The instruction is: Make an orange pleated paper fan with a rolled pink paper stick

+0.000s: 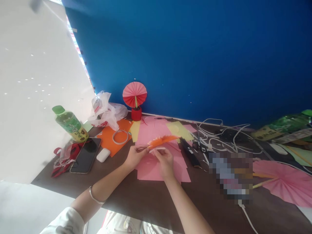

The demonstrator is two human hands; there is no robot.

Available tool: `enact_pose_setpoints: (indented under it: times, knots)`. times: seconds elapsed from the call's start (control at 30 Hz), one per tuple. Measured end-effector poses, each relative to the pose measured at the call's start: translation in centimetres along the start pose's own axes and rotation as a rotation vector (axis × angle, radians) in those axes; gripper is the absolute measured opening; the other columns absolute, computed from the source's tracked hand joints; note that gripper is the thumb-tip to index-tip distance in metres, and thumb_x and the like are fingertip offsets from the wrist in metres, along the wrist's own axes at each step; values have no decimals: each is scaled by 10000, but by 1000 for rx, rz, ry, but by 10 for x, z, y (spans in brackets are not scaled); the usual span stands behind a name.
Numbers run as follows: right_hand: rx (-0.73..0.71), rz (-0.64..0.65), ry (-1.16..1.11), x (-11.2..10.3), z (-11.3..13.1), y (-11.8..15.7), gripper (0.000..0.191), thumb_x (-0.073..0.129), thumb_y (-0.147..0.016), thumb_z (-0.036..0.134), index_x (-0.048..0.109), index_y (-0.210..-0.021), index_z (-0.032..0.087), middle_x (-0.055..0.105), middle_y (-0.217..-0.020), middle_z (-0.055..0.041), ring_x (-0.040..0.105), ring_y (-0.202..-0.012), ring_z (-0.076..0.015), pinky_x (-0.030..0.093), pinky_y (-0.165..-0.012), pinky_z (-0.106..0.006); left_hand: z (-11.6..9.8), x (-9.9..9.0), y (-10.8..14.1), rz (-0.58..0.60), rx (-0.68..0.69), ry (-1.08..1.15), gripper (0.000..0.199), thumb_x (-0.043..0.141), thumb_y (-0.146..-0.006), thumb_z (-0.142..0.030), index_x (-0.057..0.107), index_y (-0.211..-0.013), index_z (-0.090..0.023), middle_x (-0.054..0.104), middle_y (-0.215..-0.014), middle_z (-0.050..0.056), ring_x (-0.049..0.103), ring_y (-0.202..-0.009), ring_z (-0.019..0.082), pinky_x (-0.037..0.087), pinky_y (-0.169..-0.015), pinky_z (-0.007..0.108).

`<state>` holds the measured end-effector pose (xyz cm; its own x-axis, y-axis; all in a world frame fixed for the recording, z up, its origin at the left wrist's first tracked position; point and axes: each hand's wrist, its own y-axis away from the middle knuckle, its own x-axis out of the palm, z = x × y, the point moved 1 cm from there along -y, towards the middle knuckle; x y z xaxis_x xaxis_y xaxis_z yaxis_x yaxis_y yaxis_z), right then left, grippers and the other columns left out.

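Observation:
Over the pink sheets, my left hand [136, 157] pinches the near left end of an orange pleated paper fan [164, 140]. The fan's folds spread away to the right, with a pale edge along the top. My right hand [166, 162] is closed just below the fan, its thumb and finger on a narrow white strip [159, 149]. Whether that strip is joined to the fan, I cannot tell. Pink paper sheets [149, 170] lie stacked under both hands.
Left are a green-capped bottle [70, 123], a phone [86, 155], a white case [103, 155] and a tape roll [120, 137]. A pink-red paper fan [135, 94] stands in a red pot [136, 113] behind. Rightward lie scissors [200, 145], white cables [234, 139] and a pink fan [287, 182].

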<state>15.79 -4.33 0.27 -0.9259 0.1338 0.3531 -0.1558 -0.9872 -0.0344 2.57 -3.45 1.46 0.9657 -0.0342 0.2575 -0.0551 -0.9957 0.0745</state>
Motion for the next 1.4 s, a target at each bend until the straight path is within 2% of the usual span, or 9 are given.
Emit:
enact_pose_setpoints:
  times: [0.37, 0.6, 1.17, 1.4]
  knots:
    - [-37, -110, 107, 7, 16, 5, 180, 728, -640, 288, 632, -727, 164, 689, -694, -32, 645, -646, -166, 541, -685, -341, -4, 4, 7, -6, -17, 21, 295, 746, -617, -332, 716, -824, -123, 718, -772, 77, 674, -722, 195, 547, -762, 330]
    - [-26, -176, 75, 8, 13, 5, 211, 744, -622, 276, 614, -749, 167, 693, -698, -38, 655, -648, -179, 548, -701, -367, -3, 5, 7, 14, -2, 24, 255, 724, -647, -327, 716, -813, -135, 707, -816, 65, 670, -762, 193, 547, -770, 312]
    - [-58, -204, 181, 11, 11, 6, 228, 714, -659, 335, 609, -766, 163, 681, -721, -51, 643, -645, -173, 549, -657, -344, -2, 6, 7, 8, -17, 10, 287, 724, -638, -345, 717, -833, -135, 697, -832, 73, 659, -772, 193, 536, -772, 314]
    - [-91, -226, 233, 12, 11, 7, 199, 695, -680, 333, 614, -762, 171, 672, -737, -45, 640, -687, -171, 538, -685, -332, -6, 9, 10, -9, -15, -20, 265, 710, -661, -337, 709, -832, -134, 697, -842, 75, 647, -806, 191, 518, -769, 293]
